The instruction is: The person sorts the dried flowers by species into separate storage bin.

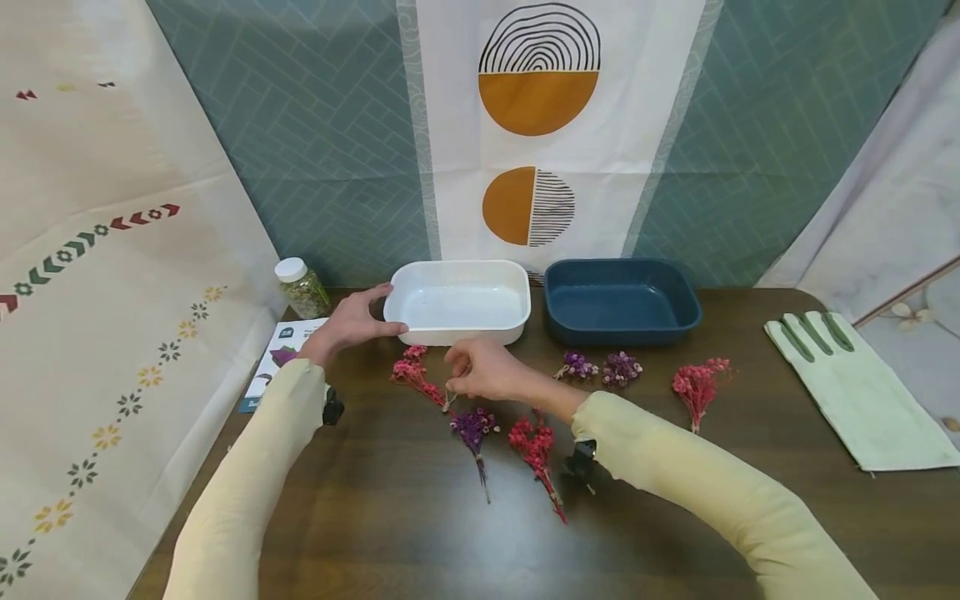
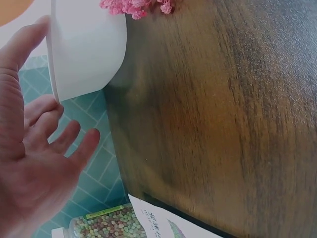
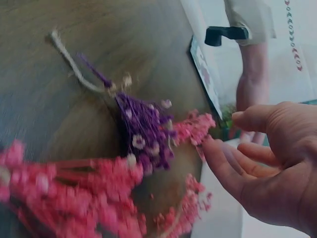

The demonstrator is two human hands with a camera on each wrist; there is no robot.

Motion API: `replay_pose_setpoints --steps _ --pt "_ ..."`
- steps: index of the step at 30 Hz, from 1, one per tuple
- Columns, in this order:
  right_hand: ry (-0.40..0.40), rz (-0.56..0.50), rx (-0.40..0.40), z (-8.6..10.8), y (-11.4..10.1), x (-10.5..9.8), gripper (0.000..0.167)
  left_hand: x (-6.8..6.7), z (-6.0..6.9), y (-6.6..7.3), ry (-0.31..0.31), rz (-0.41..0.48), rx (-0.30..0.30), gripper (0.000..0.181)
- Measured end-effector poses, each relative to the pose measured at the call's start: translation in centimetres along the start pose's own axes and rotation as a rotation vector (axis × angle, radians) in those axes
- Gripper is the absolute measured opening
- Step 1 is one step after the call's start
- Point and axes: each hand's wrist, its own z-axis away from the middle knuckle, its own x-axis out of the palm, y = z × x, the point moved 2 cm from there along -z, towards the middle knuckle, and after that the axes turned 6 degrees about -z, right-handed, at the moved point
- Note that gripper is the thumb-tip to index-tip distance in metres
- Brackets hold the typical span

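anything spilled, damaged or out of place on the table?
Nothing visibly spilled or broken. Only slight oddity: the flower bunches lie at differing angles, spread loosely outside the white dish and blue dish, so the layout looks untidy. That may well be deliberate.
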Motion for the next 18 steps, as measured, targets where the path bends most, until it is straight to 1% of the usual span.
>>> replay_pose_setpoints --steps 4,9,13,18 --pt "0.027 0.046 0.021 -0.8 -0.1 1.3 0.039 0.0 0.1 0.1 -0.002 0.006 -0.005 0.097" --pt "0.038 0.107 0.036 -1.2 0.2 2.5 0.039 0.2 0.2 0.0 -0.008 0.01 -0.008 0.096" --pt "0.047 0.154 0.046 -1.4 0.5 3.0 0.042 0.2 0.1 0.0 0.001 0.005 0.002 0.096" --pt "0.054 0.229 0.029 -1.7 1.0 3.3 0.047 0.0 0.1 0.1 0.01 0.0 0.008 0.095"
